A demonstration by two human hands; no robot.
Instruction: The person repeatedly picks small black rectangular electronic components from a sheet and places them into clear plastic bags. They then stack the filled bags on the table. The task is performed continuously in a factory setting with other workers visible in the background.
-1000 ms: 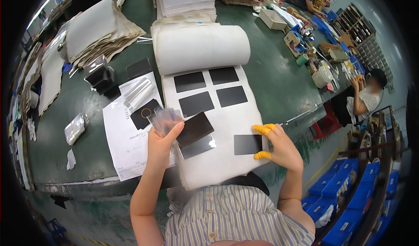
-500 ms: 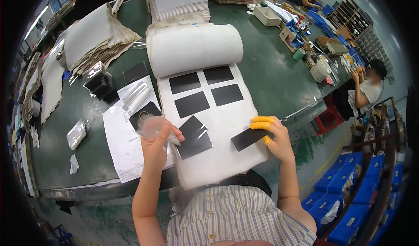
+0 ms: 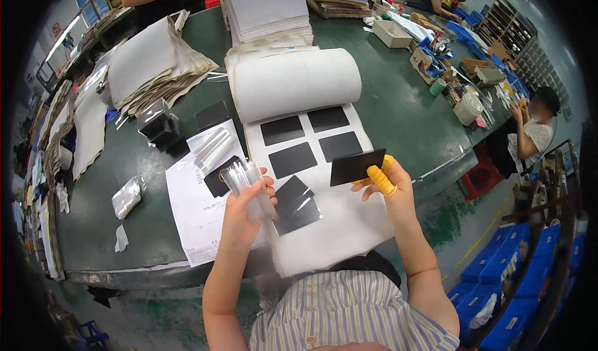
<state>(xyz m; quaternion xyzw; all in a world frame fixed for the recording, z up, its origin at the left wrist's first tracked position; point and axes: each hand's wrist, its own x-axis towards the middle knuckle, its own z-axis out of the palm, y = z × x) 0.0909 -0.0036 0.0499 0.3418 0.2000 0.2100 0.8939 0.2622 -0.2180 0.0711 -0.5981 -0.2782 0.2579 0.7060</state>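
My left hand [image 3: 249,204] is closed around a bunch of clear plastic sleeves [image 3: 242,178], held upright over the left edge of the white sheets [image 3: 349,229]. My right hand [image 3: 395,189], with yellow finger cots, pinches a black card [image 3: 350,169] tilted up above the sheets. Between the hands, a dark card [image 3: 295,211] that seems partly covered by clear film lies at an angle. Several more black cards [image 3: 293,159] lie flat in two rows beyond it. The sheets' upper part [image 3: 299,83] is rolled back behind them.
On the left, a printed paper [image 3: 196,217] bears clear film and a dark card with a ring. Stacked black cards [image 3: 156,123] and a clear packet [image 3: 128,198] lie nearby. Paper piles, a white tray [image 3: 391,33] and a bucket [image 3: 468,109] stand farther off. Other people work around.
My right hand has raised its black card and turned its face up toward me. The sleeves in my left hand now stand upright. The whole view has shifted slightly.
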